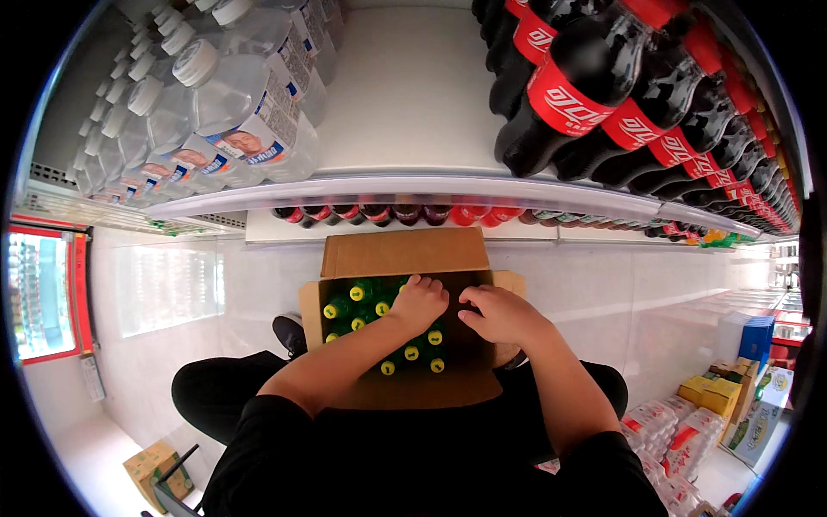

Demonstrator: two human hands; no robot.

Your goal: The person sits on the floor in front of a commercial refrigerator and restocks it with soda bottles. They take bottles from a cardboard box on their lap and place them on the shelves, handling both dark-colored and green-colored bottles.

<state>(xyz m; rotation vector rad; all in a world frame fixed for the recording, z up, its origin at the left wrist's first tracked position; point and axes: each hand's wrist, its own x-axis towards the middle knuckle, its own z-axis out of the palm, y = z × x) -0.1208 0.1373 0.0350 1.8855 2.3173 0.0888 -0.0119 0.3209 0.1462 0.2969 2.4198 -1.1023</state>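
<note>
An upright cardboard box (407, 253) with its flaps folded out stands between my knees. Several green bottles with yellow caps (411, 353) fill its left and middle parts, while its right part shows dark cardboard. My left hand (421, 302) is over the bottles near the back of the box, fingers curled down; whether it grips a cap beneath is hidden. Above the right part of the box, my right hand (491, 313) has its thumb and fingers apart, holding nothing.
Ahead, a white shelf (400, 97) bears clear bottles with white caps (245, 116) at left and cola bottles (575, 84) at right. More bottles stand on the lower shelf. Wrapped bottle packs (691, 439) and cartons (711, 394) are at lower right, another carton (155, 472) at lower left.
</note>
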